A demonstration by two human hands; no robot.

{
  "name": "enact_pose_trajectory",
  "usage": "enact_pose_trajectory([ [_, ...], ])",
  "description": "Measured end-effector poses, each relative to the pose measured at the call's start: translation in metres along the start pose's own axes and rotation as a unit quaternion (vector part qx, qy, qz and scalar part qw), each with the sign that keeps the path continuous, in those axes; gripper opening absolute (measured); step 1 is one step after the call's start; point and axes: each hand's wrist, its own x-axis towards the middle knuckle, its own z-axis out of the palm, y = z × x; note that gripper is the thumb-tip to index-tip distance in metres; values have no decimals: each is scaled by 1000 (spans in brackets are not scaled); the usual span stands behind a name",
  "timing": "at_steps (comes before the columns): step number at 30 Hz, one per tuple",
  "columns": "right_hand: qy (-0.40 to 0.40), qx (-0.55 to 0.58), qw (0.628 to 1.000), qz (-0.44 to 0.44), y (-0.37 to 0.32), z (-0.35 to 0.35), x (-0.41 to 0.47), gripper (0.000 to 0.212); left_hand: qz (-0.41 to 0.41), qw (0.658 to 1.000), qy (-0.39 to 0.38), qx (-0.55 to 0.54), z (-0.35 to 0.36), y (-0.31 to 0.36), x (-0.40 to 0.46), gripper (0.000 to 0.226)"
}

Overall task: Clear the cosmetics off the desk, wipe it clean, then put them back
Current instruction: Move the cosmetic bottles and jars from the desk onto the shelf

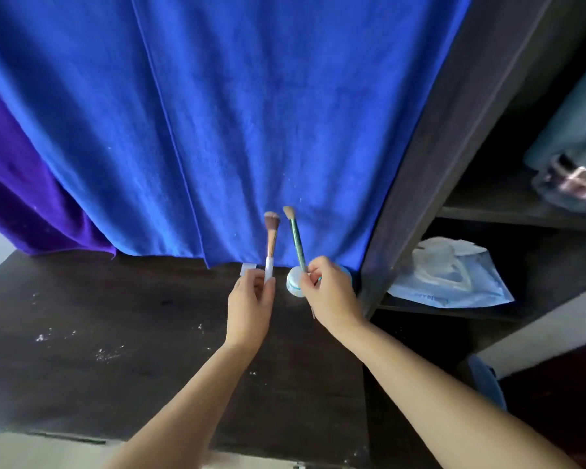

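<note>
My left hand (251,301) holds a makeup brush with a white handle and pink ferrule (270,243) upright above the dark wooden desk (115,333). My right hand (330,291) grips a thinner teal-handled brush (296,240), also upright, bristles up. Just behind my right hand sits a round white jar with a blue band (293,282) on the desk, partly hidden by my fingers. A small pale clear box (248,267) stands on the desk behind my left hand, against the cloth.
A blue cloth (234,130) hangs behind the desk, with a purple cloth (21,198) at its left. To the right stands a dark shelf unit (454,130) holding a blue-white plastic bag (450,275) and folded items. White specks dot the desk's left half.
</note>
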Motion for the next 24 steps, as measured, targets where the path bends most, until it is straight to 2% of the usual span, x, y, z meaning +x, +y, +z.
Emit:
enact_pose_trajectory([
  [3,59,44,995,-71,-20,-61,-14,8,46,994,50,-82,4,72,-20,2],
  [6,119,77,979,-144,-29,-125,-36,7,108,982,71,-135,13,136,-46,9],
  [9,154,109,968,-167,-27,-186,-53,8,186,969,61,-152,27,189,-75,22],
  [12,191,116,960,-170,-20,-238,-52,7,244,960,25,-133,47,228,-90,19],
  [15,192,75,967,-151,-13,-272,-40,5,249,965,-27,-70,71,244,-83,4],
  [19,133,30,988,-68,-5,-279,-17,7,214,974,-29,66,93,249,-62,16],
  [21,107,11,993,-44,-4,-274,-3,9,210,966,-20,148,95,253,-55,17],
  [24,82,-43,995,-23,-10,-267,14,16,215,934,-21,283,96,261,-45,15],
])
